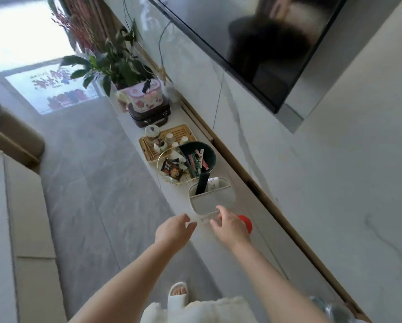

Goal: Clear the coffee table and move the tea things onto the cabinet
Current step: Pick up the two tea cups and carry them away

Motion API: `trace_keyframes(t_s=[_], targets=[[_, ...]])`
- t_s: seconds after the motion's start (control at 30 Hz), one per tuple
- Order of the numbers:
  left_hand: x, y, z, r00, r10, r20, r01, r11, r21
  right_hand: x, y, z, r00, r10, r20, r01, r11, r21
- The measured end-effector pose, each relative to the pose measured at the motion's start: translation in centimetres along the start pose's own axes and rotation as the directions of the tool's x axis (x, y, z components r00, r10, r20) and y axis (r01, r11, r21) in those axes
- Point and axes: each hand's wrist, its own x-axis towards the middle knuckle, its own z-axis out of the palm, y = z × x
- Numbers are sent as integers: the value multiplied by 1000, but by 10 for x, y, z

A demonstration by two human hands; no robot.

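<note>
Bamboo-slat tea tray point(148, 145); gold wire basket point(163, 169); matt plastic organizer point(212, 197); glossy marble-look cabinet top point(237, 180).

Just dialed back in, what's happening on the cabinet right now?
A person stands at the low cabinet under the TV, both arms stretched out. The left hand and right hand hover with relaxed fingers around a clear item with a red part, too blurred to identify. Already lined up on the cabinet: a white caddy, a wire snack basket, a dark bowl and the bamboo tea tray.
</note>
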Motion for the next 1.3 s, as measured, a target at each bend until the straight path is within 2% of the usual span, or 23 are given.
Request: trace_keyframes(t_s=[0.13,0.27,0.47,0.63,0.83,0.97,1.13,1.3], targets=[[-48,-25,-42,990,-79,-113,74,996,-47,-16,-48,-11,990,-124,66,128,990,-66],[-106,-58,-65,951,-226,-213,188,964,-187,-39,-92,-15,947,-291,136,306,945,-112],[-201,-97,-73,825,-452,-339,343,877,-336,-85,-147,-5,813,-536,229,575,800,-169],[-281,-127,-59,718,-599,-354,444,786,-430,-128,-177,37,673,-656,342,727,673,-139],[-382,-166,-31,569,-766,-300,553,626,-549,-198,-209,92,533,-690,490,827,546,-130],[-442,-195,-11,479,-829,-287,573,543,-614,-249,-230,123,428,-720,547,891,439,-119],[-508,-241,14,456,-853,-256,583,503,-638,-309,-256,167,358,-725,588,929,340,-147],[-579,-299,36,449,-858,-251,596,497,-631,-379,-287,222,363,-710,604,926,348,-147]])
